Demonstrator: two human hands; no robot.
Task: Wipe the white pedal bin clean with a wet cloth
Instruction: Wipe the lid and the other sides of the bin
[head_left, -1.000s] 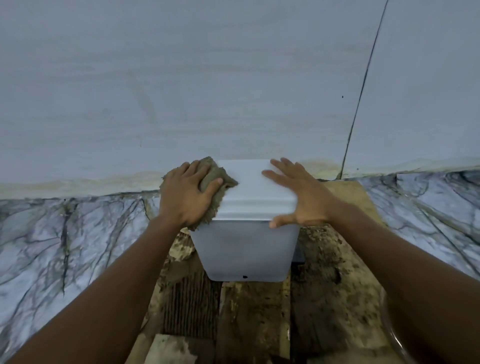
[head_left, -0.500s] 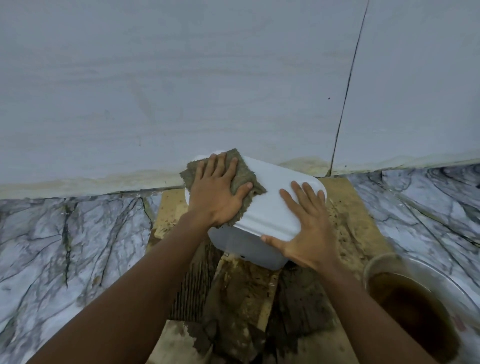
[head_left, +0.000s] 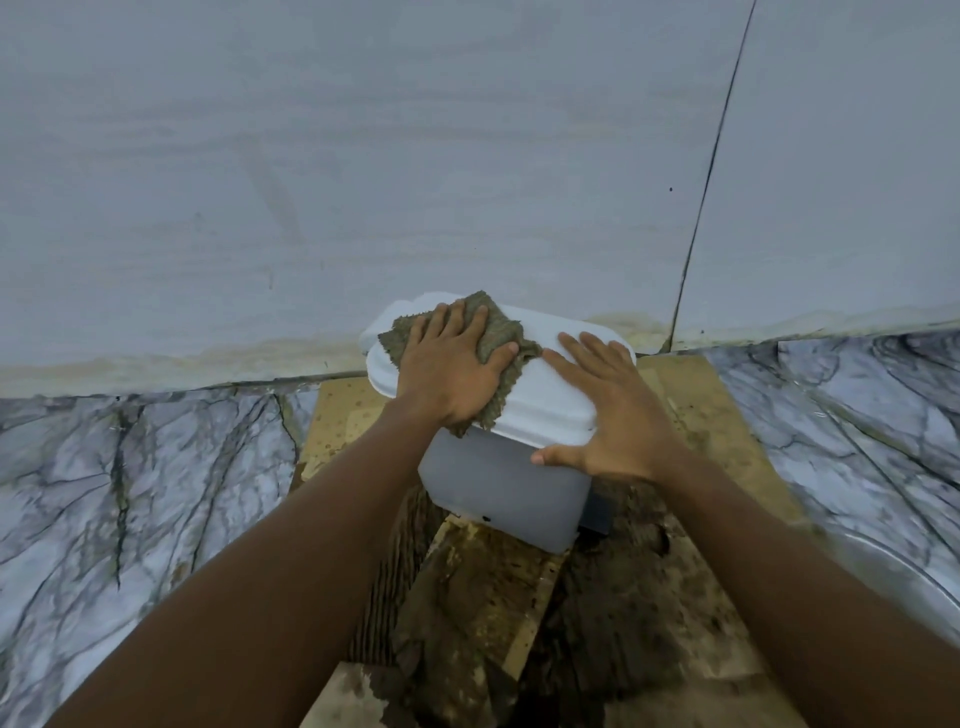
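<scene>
The white pedal bin (head_left: 498, 488) stands on a stained board (head_left: 343, 415) against the wall. The left hand (head_left: 447, 369) presses the cloth (head_left: 501, 332) flat on its lid (head_left: 535, 405), fingers (head_left: 459, 325) straight. The right hand (head_left: 613, 415) lies spread on the lid's other end, gripping nothing. From above the bin seems light, slick plastic, likely to skid, so bracing the lid rim suits.

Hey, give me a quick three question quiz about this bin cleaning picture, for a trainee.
1. True or false: the left hand presses the frayed olive-brown cloth flat on the lid of the white plastic pedal bin.
2. What does the right hand rest on? A the lid, B the wall, C the marble floor.
3. Fill in: the bin's lid is ___ (open or shut).
Key: 1 true; 2 A; 3 shut.
</scene>
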